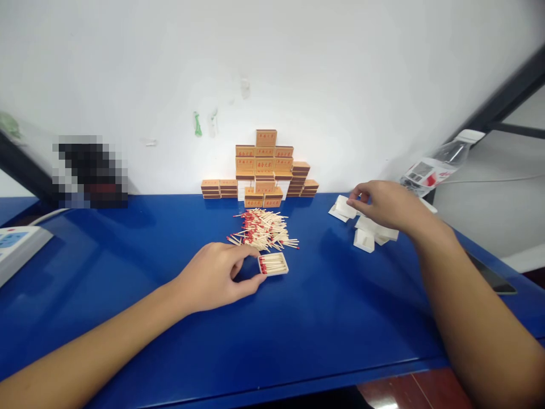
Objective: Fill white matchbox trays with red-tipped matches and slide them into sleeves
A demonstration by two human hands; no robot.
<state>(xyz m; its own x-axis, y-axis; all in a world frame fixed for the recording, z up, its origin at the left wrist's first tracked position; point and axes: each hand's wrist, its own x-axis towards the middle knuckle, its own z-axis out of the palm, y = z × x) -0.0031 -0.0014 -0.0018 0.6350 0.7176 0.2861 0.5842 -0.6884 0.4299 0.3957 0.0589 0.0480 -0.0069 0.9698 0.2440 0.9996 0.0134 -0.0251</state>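
Between the thumb and fingers of my left hand [219,276] is a small white matchbox tray [275,264] with red-tipped matches lying in it, all heads to the left. Just behind it spreads a loose heap of matches [266,227]. Over on the right, my right hand [385,204] has its fingers closed at the edge of another white matchbox tray [344,207]. More white trays [365,240] lie beside and under that hand, partly hidden by it.
Orange matchboxes [264,165] are stacked in a stepped pile against the wall. A plastic bottle [438,162] leans at the right, with a dark phone-like slab [491,272] nearer. A white device [21,250] stands at the left edge of the blue table [170,352].
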